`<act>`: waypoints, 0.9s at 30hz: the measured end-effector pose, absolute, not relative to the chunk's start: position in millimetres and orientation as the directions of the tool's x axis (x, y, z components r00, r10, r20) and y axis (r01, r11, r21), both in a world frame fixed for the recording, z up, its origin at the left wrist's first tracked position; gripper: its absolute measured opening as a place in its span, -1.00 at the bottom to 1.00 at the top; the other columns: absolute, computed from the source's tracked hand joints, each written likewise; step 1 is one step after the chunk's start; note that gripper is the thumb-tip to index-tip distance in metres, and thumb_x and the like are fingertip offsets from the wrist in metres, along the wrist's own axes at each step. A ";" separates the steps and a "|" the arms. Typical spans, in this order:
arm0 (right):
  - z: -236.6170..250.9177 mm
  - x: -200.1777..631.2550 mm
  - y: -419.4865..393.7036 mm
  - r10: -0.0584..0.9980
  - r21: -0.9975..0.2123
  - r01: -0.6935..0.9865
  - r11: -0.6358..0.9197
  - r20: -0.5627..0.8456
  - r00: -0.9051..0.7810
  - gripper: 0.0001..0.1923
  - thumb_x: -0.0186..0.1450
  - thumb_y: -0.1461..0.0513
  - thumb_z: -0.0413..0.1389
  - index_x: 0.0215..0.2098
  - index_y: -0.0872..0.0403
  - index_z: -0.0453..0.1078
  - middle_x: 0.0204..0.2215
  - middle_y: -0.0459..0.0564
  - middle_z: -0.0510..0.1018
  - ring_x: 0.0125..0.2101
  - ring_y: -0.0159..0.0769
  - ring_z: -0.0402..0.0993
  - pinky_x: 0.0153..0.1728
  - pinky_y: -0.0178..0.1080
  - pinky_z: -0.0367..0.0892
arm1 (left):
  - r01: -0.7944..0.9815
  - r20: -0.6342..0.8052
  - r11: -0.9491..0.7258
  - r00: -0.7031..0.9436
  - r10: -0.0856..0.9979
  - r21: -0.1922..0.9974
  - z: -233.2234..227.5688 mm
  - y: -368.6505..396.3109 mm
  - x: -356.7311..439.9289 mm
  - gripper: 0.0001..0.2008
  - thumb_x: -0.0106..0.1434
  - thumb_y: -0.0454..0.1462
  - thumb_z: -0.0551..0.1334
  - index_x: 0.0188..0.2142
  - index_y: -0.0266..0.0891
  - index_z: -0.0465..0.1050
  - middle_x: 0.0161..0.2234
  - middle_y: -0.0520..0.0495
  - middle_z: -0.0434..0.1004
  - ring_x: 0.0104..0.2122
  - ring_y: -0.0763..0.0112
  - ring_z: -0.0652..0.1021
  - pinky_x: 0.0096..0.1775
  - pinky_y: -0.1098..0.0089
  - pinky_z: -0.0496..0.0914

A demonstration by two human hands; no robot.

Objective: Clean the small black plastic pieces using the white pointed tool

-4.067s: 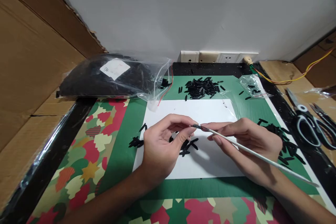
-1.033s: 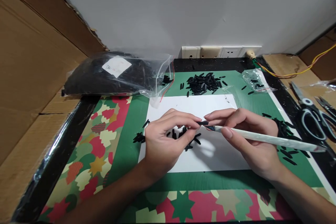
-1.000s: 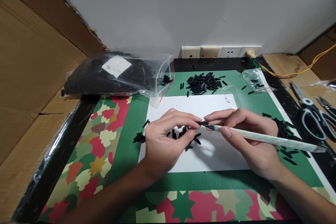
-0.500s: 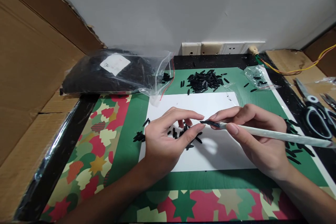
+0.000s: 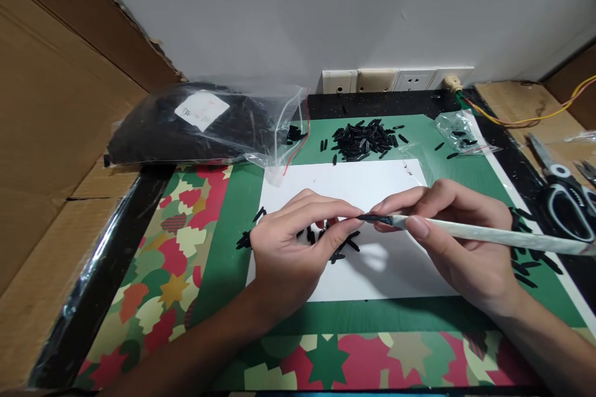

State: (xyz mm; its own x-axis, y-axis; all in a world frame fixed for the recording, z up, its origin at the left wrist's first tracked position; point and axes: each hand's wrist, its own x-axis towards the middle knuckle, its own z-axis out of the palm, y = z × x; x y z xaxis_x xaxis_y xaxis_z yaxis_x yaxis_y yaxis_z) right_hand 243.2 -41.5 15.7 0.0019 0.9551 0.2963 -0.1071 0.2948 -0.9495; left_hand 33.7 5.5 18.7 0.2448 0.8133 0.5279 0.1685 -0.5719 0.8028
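Observation:
My right hand (image 5: 459, 239) is closed around a pale, pearly rod-shaped tool (image 5: 484, 232), its far end pointing right. At the tool's left end is a small slim black piece (image 5: 375, 219); whether it is fixed there or only touching, I cannot tell. The thumb and index finger of my left hand (image 5: 298, 229) pinch the left tip of that black piece. Both hands are above a white sheet (image 5: 382, 273). Several loose black pieces (image 5: 338, 254) lie on the sheet, partly hidden behind my left hand.
A heap of black pieces (image 5: 363, 139) lies behind the sheet on the green mat (image 5: 223, 285). A filled plastic bag (image 5: 209, 130) is at the back left, a smaller bag (image 5: 459, 130) at the back right. Scissors (image 5: 561, 189) lie far right. Cardboard (image 5: 60, 93) stands left.
My left index finger and thumb have closed together on the tip of the black piece. My right hand and the tool have shifted slightly right; the view has tilted a little.

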 end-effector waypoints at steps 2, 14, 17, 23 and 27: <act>15.8 243.1 -41.8 0.955 -0.949 -0.118 0.293 0.295 -0.006 -0.88 0.44 0.34 0.29 -0.26 0.01 0.54 -0.12 0.07 0.78 -0.18 -0.09 0.77 -0.19 -0.12 0.72 | 0.163 0.543 -0.587 0.247 0.802 0.793 18.9 6.1 33.9 -0.81 0.29 -0.48 0.48 -0.25 -0.14 0.70 -0.32 0.03 0.78 -0.35 0.39 0.69 -0.26 0.32 0.56; 16.3 245.4 -42.8 0.952 -0.946 -0.116 0.302 0.307 -0.020 -0.87 0.43 0.36 0.29 -0.25 0.00 0.55 -0.13 0.07 0.77 -0.09 -0.03 0.76 -0.15 -0.08 0.71 | 0.178 0.587 -0.633 0.250 0.770 0.754 20.4 4.4 33.7 -0.80 0.29 -0.48 0.49 -0.25 -0.12 0.69 -0.32 0.03 0.79 -0.35 0.37 0.72 -0.27 0.30 0.58; 15.9 246.0 -43.4 0.944 -0.940 -0.109 0.322 0.327 -0.032 -0.86 0.43 0.38 0.28 -0.26 0.03 0.54 -0.11 0.07 0.77 -0.12 -0.08 0.76 -0.13 -0.11 0.70 | 0.178 0.589 -0.635 0.251 0.768 0.752 20.1 4.8 33.4 -0.78 0.27 -0.50 0.50 -0.25 -0.13 0.69 -0.32 0.03 0.79 -0.34 0.38 0.72 -0.26 0.30 0.58; 16.1 245.4 -44.0 0.954 -0.950 -0.116 0.289 0.296 -0.048 -0.87 0.43 0.38 0.31 -0.23 0.02 0.56 -0.08 -0.01 0.76 -0.06 -0.19 0.72 -0.02 -0.17 0.64 | 0.135 0.665 -0.707 0.254 0.702 0.695 19.1 9.0 34.4 -0.77 0.24 -0.54 0.50 -0.25 -0.18 0.70 -0.35 0.00 0.79 -0.38 0.39 0.73 -0.29 0.35 0.58; 16.6 245.5 -44.7 0.953 -0.945 -0.152 0.289 0.299 -0.053 -0.87 0.44 0.38 0.30 -0.21 0.03 0.57 -0.06 -0.01 0.76 -0.05 -0.20 0.72 -0.02 -0.17 0.63 | 0.139 0.648 -0.689 0.253 0.719 0.711 18.8 8.7 33.9 -0.77 0.24 -0.53 0.50 -0.25 -0.16 0.70 -0.34 0.00 0.79 -0.37 0.36 0.73 -0.28 0.32 0.59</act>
